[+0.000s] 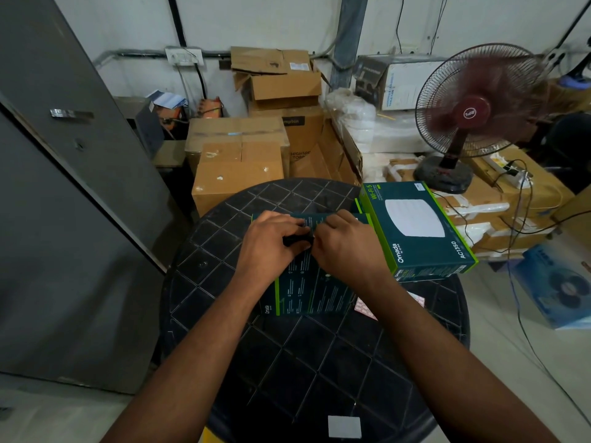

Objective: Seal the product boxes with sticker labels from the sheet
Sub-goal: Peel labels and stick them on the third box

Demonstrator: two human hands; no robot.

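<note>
**Both hands meet on a teal box**

On the round black bench (303, 362), the left hand (271, 243) and right hand (347, 243) meet over a teal product box (307, 289). Right of it sits a second box (415, 228); a sticker sheet (364, 306) peeks out beside it.

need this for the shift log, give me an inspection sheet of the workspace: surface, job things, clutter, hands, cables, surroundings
surface: round black table with a grid-pattern top.
job's things: teal product box lies under both hands; a second boxed unit sits at the table's right edge on another box; sticker sheet pokes out beside the near box.
clutter: white square patch at the table's near edge.
hands: left hand and right hand meet at the box's far edge, fingers curled; what they pinch is too small to tell.
cables: dark wires trail from the right, off the table.
surroundings: stacked cardboard cartons, maroon fan, grey door.
</note>
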